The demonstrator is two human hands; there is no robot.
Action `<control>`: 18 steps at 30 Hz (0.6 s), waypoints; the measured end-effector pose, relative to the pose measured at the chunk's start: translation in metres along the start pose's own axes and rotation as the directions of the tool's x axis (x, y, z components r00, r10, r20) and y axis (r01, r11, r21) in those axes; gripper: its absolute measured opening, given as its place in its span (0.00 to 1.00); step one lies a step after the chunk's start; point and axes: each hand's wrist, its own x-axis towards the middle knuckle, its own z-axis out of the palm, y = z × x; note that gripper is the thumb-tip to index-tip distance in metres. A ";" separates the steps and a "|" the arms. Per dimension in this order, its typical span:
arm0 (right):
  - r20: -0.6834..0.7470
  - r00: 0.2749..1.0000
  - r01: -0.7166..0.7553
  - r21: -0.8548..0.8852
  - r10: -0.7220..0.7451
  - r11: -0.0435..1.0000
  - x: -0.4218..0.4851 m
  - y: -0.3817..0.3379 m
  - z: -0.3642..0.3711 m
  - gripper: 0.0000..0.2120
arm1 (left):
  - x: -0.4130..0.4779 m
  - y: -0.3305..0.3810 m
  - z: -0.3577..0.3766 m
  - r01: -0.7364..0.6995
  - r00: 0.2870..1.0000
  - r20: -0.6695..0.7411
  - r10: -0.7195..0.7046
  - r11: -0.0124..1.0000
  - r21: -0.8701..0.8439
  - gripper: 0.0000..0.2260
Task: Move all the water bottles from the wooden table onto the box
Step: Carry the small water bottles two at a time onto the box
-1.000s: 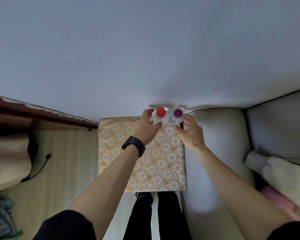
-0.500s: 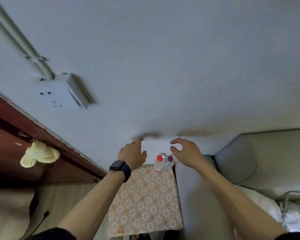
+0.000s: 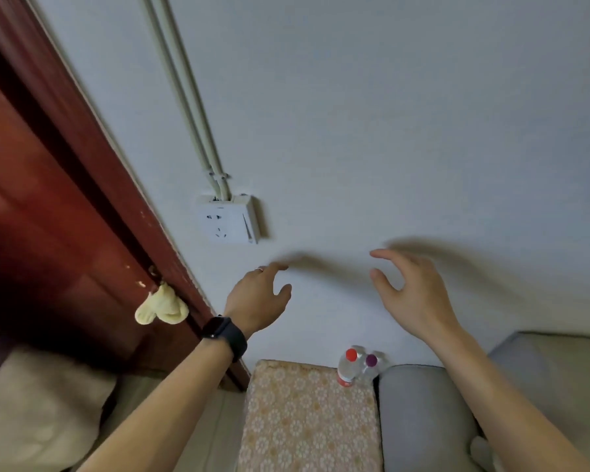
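Risk sat at the far right corner of the box (image 3: 307, 420), where the red-capped bottle (image 3: 347, 367) and the purple-capped bottle (image 3: 371, 362) stood upright, touching each other, close to the wall (image 3: 389, 131) and just beside the grey sofa arm (image 3: 419, 403). Both hands were raised before the wall, well clear of the bottles. Left hand (image 3: 258, 298), watch (image 3: 225, 335) on its wrist, had fingers (image 3: 273, 267) spread and loosely bent, holding nothing. Right hand (image 3: 411, 294) likewise showed thumb and fingers apart in an empty curve. Judged: bottles looked light and narrow-based, and the patterned cover looked soft, so a brush from a forearm passing over that corner could tip one; being in contact, one would likely take the other down. A fall to the right could drop a bottle into the dark gap between box and sofa arm. Further bottles set down in front might crowd the corner and nudge the pair. Wooden desk was not in view, so how many bottles waited there could not be told; one overlooked would leave the task short. View pointed mostly at wall and wall socket (image 3: 229, 219), with the box low in frame, so any reach near the bottles would be poorly watched.
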 end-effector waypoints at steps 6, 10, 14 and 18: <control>0.116 0.972 0.216 -0.095 -0.205 0.972 -0.005 -0.001 0.052 0.13 | -0.045 -0.038 -0.011 0.218 0.975 -0.041 -0.218 0.976 -0.002 0.21; 0.269 0.909 0.329 0.009 -0.319 0.944 -0.010 -0.039 0.102 0.13 | -0.103 -0.074 -0.021 0.403 0.910 -0.100 -0.402 0.915 -0.013 0.20; 0.399 0.778 0.459 0.165 -0.484 0.873 -0.025 -0.119 0.154 0.13 | -0.187 -0.125 -0.046 0.610 0.766 -0.207 -0.609 0.790 -0.067 0.20; 0.445 0.539 0.612 0.376 -0.715 0.695 -0.070 -0.232 0.203 0.13 | -0.318 -0.162 -0.084 0.791 0.521 -0.350 -0.778 0.594 -0.144 0.19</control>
